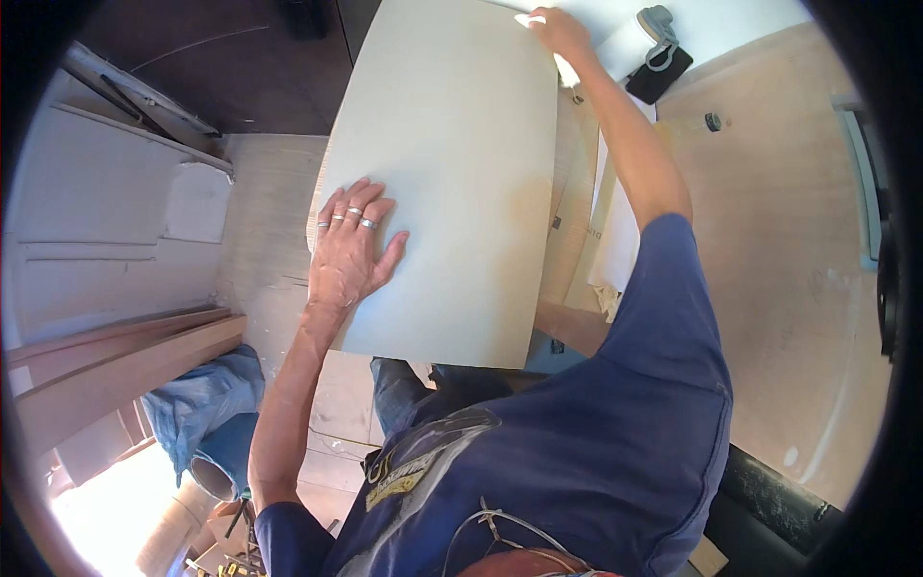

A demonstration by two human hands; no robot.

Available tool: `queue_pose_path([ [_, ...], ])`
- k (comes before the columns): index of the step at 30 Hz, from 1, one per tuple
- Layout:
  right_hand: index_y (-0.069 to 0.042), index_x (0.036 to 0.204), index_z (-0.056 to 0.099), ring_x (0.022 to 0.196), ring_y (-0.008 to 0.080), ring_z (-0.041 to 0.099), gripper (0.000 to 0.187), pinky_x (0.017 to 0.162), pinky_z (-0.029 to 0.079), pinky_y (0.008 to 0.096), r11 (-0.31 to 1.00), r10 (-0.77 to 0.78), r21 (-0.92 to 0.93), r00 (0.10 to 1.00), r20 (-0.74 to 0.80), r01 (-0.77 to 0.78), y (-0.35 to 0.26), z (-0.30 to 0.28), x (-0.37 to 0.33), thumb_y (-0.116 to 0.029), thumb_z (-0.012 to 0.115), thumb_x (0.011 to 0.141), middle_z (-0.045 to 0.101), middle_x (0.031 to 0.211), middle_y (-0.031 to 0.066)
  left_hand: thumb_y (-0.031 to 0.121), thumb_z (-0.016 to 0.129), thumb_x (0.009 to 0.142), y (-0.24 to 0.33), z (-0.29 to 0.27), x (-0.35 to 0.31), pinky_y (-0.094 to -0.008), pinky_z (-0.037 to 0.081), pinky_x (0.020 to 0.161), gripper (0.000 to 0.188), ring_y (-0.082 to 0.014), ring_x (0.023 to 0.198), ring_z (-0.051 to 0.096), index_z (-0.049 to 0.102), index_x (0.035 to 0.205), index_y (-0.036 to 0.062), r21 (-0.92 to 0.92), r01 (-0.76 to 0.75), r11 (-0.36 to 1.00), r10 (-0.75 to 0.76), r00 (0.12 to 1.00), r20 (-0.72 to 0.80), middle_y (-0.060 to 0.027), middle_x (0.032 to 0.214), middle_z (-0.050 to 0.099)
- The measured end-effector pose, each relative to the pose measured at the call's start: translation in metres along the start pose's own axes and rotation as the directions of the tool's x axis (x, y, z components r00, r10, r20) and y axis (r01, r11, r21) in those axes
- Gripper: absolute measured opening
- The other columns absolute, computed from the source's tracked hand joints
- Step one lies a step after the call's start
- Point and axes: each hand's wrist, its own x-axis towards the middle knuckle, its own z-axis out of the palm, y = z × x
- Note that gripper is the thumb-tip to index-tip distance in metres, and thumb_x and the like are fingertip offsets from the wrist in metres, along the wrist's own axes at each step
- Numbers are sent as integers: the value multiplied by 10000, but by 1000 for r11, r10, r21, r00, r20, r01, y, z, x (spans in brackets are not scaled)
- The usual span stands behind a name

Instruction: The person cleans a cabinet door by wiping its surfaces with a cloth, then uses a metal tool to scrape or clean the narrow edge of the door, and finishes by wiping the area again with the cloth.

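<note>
A large, smooth, pale grey-beige panel [452,144] lies flat in front of me, reaching from near my body to the far edge of the view. My left hand [351,245] rests palm down near its left edge, fingers stretched out, with rings on several of them. At the panel's far right corner, my right hand [562,37] is closed on a piece of white cloth or paper [529,19]. Some of that white material shows below the hand; the rest is hidden by the fingers.
Right of the panel, a dark phone-like object [660,75] lies by a white cylinder with a grey strap [658,29]. White sheets [615,240] lie beside my right arm. Wooden boards [135,370], a blue plastic bag [212,394] and a blue tube-shaped container [223,460] stand at left.
</note>
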Motion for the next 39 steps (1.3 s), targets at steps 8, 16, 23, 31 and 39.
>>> queue_pose_path([
  [8, -237, 1261, 667, 1050, 257, 677, 342, 874, 517, 421, 993, 14, 116, 1000, -4, -14, -47, -1, -45, -404, 570, 979, 696, 1194, 69, 269, 713, 888, -1, 1, -4, -487, 270, 1219, 445, -285, 1415, 417, 541, 1265, 107, 6, 11, 1000, -11, 1000, -2, -98, 1398, 525],
  [16, -70, 1287, 636, 1241, 374, 584, 388, 1045, 461, 466, 976, 12, 216, 994, -108, 12, -99, 43, -2, -273, 595, 959, 629, 1314, 213, 283, 709, 893, -5, 1, -7, -476, 263, 1224, 449, -277, 1416, 415, 535, 1270, 112, 12, 22, 1000, -22, 1000, -10, -92, 1396, 524],
  [23, -28, 1311, 602, 1240, 388, 579, 427, 1050, 457, 474, 995, 99, 13, 993, 68, -100, -80, 45, 34, -277, 598, 964, 616, 1326, 232, 293, 707, 894, -3, 3, -4, -476, 258, 1224, 452, -272, 1415, 414, 537, 1271, 112, 7, 16, 1000, -16, 1000, -1, -88, 1402, 515],
  [31, -231, 1275, 656, 1019, 233, 685, 352, 831, 524, 415, 998, -1, 64, 998, 55, -2, -76, 29, 37, -381, 573, 968, 715, 1142, 56, 295, 706, 898, -2, 2, -1, -472, 252, 1233, 423, -273, 1418, 406, 552, 1240, 101, -13, 5, 1000, -5, 1000, 15, -91, 1393, 523],
  [39, -218, 1278, 651, 1033, 262, 679, 366, 843, 521, 425, 993, 63, 96, 997, 32, -66, -92, 13, 33, -386, 585, 959, 713, 1155, 66, 302, 691, 913, -12, 2, -8, -454, 244, 1239, 451, -247, 1424, 402, 523, 1286, 113, -16, -7, 1000, 7, 1000, -2, -85, 1407, 520],
])
